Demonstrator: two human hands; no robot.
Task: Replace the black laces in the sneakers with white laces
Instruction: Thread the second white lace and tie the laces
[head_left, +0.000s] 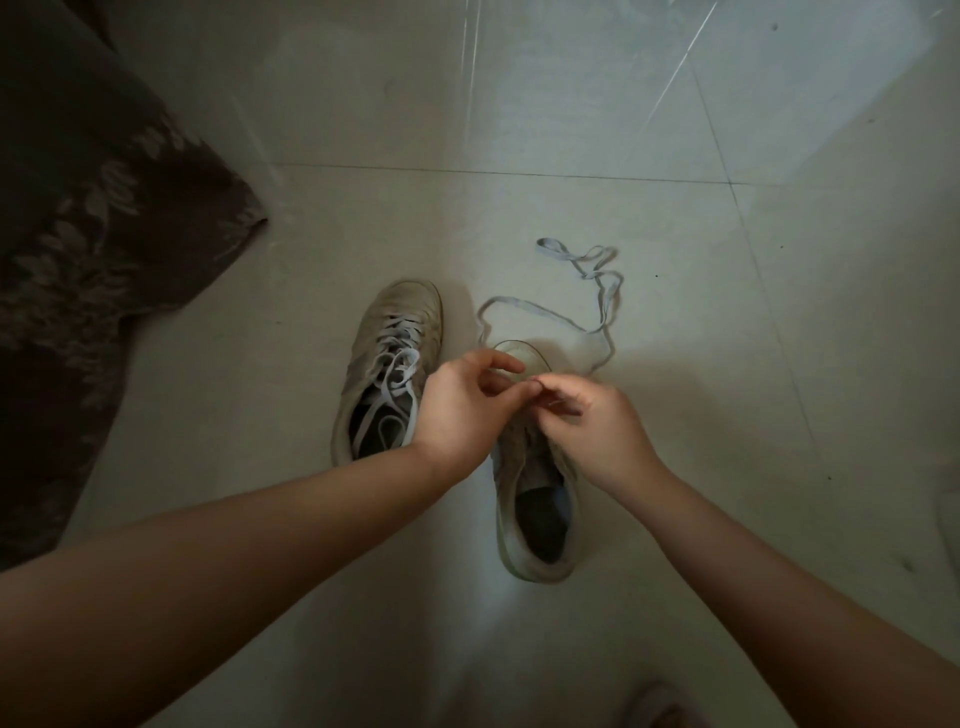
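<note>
Both bare forearms reach to the unlaced pale sneaker (537, 499); left hand (460, 410) and right hand (589, 421) pinch white flat lace (540, 312) for threading.

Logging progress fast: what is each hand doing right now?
Left hand: fingers curled over the right sneaker; grip unclear.
Right hand: pinches the white lace.
</note>
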